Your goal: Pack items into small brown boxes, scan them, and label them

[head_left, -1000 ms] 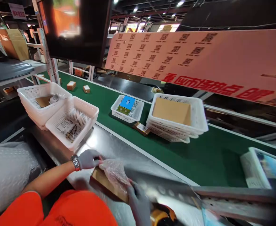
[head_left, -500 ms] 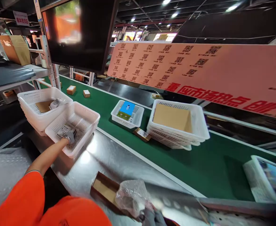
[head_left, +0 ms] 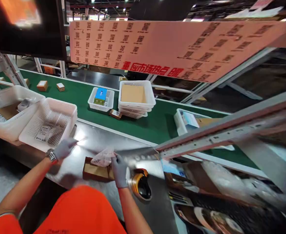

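My left hand [head_left: 65,148], in a grey glove with a watch at the wrist, is over the steel bench beside the front white basket [head_left: 72,113]. Its fingers are pressed together on a thin pale thing too blurred to name. Inside that basket lies a packet with a printed label [head_left: 43,133]. My right hand [head_left: 120,170], also gloved, pinches clear bubble wrap [head_left: 103,158] at the right end of an open brown cardboard box [head_left: 94,177]. The wrap lies over part of the box opening. Right of this hand stands a yellow and black tape dispenser [head_left: 142,185].
Behind the bench [head_left: 101,136] runs a green conveyor belt [head_left: 84,109]. On it are a small white basket [head_left: 91,105] with a blue-topped box, stacked baskets [head_left: 150,97] and small cartons [head_left: 42,85]. A metal post [head_left: 196,139] slants across the right side.
My left hand has come out of the front basket and moved right over the bench. My right hand stays at the bubble wrap by the box. The view has swung right.
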A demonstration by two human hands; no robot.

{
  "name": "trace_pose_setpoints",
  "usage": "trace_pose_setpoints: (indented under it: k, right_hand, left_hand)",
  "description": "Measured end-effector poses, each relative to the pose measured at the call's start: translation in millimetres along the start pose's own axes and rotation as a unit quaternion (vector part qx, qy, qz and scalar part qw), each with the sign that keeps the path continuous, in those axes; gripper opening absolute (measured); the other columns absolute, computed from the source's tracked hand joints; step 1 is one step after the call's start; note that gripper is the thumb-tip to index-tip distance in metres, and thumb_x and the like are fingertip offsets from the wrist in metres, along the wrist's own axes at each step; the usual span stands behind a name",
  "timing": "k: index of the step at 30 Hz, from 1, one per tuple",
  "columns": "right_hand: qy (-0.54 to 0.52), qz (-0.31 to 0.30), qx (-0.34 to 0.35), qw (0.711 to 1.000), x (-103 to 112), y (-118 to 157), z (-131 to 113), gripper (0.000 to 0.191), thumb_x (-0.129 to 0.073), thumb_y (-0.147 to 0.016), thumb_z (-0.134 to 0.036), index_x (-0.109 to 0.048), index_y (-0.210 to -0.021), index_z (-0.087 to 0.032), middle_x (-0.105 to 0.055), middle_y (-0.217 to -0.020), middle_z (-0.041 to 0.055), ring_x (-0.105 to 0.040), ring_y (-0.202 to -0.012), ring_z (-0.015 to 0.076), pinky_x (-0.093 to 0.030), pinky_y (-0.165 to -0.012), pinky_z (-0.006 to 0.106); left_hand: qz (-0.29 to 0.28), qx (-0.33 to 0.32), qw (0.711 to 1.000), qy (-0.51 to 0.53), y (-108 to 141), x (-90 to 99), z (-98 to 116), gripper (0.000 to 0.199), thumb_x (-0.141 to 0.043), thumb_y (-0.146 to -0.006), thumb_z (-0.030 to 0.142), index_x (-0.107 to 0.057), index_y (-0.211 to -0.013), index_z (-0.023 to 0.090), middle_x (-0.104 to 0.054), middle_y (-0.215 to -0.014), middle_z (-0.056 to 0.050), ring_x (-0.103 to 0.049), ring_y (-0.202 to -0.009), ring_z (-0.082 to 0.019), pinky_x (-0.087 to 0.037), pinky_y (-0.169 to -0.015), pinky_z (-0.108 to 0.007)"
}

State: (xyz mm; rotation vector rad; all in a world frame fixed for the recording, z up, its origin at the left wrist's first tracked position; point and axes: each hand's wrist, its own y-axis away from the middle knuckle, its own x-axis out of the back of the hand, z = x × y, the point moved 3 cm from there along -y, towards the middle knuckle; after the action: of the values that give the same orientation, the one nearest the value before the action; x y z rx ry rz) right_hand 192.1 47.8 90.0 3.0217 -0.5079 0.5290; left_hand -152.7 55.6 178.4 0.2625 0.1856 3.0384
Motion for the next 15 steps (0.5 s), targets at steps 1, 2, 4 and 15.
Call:
trace_pose_setpoints:
  k: [1, 2, 4, 15]
  right_hand:
    - [-0.011, -0.011, -0.002, 1.000, -5, -1, -3, 0.055, -0.064, -0.082, -0.069, -0.084, -0.092, -0.019, -0.085, -0.089, 0.0114, -0.068, -0.087, 0.0293, -0.054, -0.078, 0.038]
    - [-0.019, -0.025, -0.002, 1.000, -10, 0, -5, 0.054, -0.064, -0.083, -0.069, -0.083, -0.091, -0.019, -0.083, -0.087, 0.0091, -0.067, -0.085, 0.0275, -0.053, -0.078, 0.036]
    - [-0.021, -0.050, 0.005, 0.999, -14, 4, -8, 0.051, -0.064, -0.086, -0.068, -0.082, -0.090, -0.020, -0.082, -0.083, 0.0060, -0.066, -0.080, 0.0250, -0.051, -0.076, 0.034]
    - [-0.018, -0.224, 0.075, 0.972, -23, 74, -21, 0.042, -0.067, -0.097, -0.056, -0.075, -0.071, -0.025, -0.075, -0.070, 0.0045, -0.062, -0.069, 0.0216, -0.041, -0.068, 0.033]
  left_hand:
    - [-0.037, -0.015, 0.999, -0.030, 8, -23.6, -7, 0.017, -0.093, -0.081, 0.035, -0.088, -0.095, 0.026, -0.079, -0.089, -0.008, -0.072, -0.099, -0.030, -0.056, -0.100, -0.036]
    - [-0.076, -0.032, 0.994, -0.068, 17, -46.8, -15, 0.018, -0.093, -0.079, 0.033, -0.087, -0.095, 0.028, -0.077, -0.086, -0.007, -0.071, -0.094, -0.029, -0.056, -0.099, -0.036]
    - [-0.106, -0.033, 0.985, -0.130, 30, -84.2, -32, 0.011, -0.090, -0.078, 0.029, -0.084, -0.088, 0.029, -0.072, -0.079, -0.007, -0.071, -0.088, -0.030, -0.055, -0.098, -0.038]
    - [0.035, 0.102, 0.985, -0.138, 33, -145.3, -84, 0.055, -0.081, -0.086, 0.029, -0.075, -0.139, 0.017, -0.049, -0.061, 0.000, -0.075, -0.099, -0.043, -0.052, -0.107, -0.051]
